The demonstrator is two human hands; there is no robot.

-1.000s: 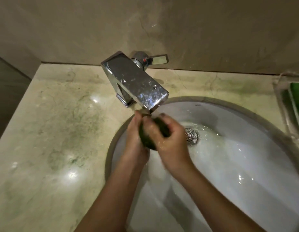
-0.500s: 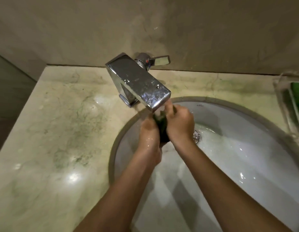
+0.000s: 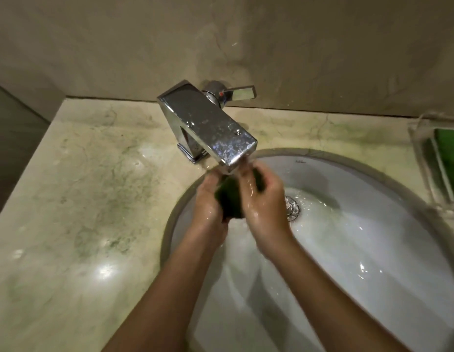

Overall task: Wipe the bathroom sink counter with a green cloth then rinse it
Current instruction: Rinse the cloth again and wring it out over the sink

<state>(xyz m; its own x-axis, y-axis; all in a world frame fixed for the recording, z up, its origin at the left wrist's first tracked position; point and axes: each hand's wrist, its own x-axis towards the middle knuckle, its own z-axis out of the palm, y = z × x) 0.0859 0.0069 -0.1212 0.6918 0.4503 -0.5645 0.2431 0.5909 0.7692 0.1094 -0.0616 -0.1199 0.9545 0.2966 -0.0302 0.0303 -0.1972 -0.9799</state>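
A veined marble counter surrounds a white oval sink with water pooling round its drain. A chrome tap juts over the basin. Beneath its spout, the left hand and right hand both grip the bunched green cloth between them.
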